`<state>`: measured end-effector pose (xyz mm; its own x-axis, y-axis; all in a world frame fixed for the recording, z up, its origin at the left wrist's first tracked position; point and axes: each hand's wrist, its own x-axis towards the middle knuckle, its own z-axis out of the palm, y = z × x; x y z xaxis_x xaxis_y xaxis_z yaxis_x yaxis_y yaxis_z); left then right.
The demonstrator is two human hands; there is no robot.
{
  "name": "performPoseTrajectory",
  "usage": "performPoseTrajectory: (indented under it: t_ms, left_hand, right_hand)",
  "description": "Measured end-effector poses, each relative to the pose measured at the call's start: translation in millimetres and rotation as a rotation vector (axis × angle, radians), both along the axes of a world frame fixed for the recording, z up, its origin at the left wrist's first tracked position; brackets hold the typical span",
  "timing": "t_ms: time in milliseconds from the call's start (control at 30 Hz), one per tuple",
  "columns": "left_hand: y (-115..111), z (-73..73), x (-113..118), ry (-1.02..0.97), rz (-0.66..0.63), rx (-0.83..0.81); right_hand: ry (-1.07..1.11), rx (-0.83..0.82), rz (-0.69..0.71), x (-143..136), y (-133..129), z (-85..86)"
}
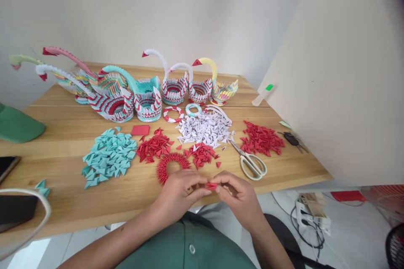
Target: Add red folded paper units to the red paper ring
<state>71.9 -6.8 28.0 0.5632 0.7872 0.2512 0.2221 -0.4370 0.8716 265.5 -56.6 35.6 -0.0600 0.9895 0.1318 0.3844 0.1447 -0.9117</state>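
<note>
Between my two hands, just above the table's front edge, is a small red folded paper piece (211,185). My left hand (183,191) pinches its left end with thumb and fingers. The right end is pinched by my right hand (236,195). Partly behind my left hand lies a ring of red folded paper pieces (164,168). A small pile of red paper triangles (202,154) sits just beyond my fingers, with one loose triangle beside it. To the right of the piles lie white-handled scissors (251,164), their blades pointing toward the white pieces.
Turquoise triangles (109,157), white triangles (205,129) and more red triangles (263,138) lie in heaps. Several paper swans (148,105) stand along the back, near two paper rings (173,114). Keys (293,138) are at the right edge, a green object (19,124) at the left.
</note>
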Motion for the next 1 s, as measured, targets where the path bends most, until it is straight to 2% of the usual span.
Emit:
performPoseTrajectory:
  t_ms: [167,267,333,400,467,600,700,767,833,933,1000]
  left_hand:
    - [-3,4.1,-4,-0.106,0.013,-0.114]
    - [-3,4.5,-7,-0.223,-0.033,-0.425]
    - [-2,4.2,-9,-0.338,-0.130,-0.728]
    - [-1,3.7,-11,-0.395,-0.237,-0.960]
    - [-2,2.1,-11,-0.387,-0.310,-1.071]
    - [-7,-5.2,-5,-0.367,-0.442,-1.180]
    - [-10,-10.6,-1,-0.263,-0.478,-1.085]
    - [-11,-11.1,-2,-0.182,-0.438,-0.970]
    - [-13,-8.8,-7,-0.150,-0.345,-0.870]
    - [-17,-4.2,-17,-0.005,-0.105,-0.478]
    - [-20,-3.9,-21,0.117,-0.001,-0.209]
  right_hand:
    - [0.009,0.075,0.037,-5,1,2.5]
    - [-0.011,0.115,0.067,-6,0,3.8]
    - [-0.016,0.121,0.123,-4,-1,4.6]
    - [-0.017,0.133,0.189,0,-1,4.9]
    - [-0.025,0.151,0.245,3,0,4.0]
    - [0.008,0.157,0.314,1,4,-0.2]
    - [0.084,0.176,0.311,-5,5,-2.8]
    - [0.073,0.200,0.275,-8,4,-3.7]
    - [-0.038,0.207,0.202,-9,0,-5.0]
    - [-0.296,0.220,0.094,-8,-6,-9.2]
    - [-0.425,0.256,0.087,-9,-10,-12.7]
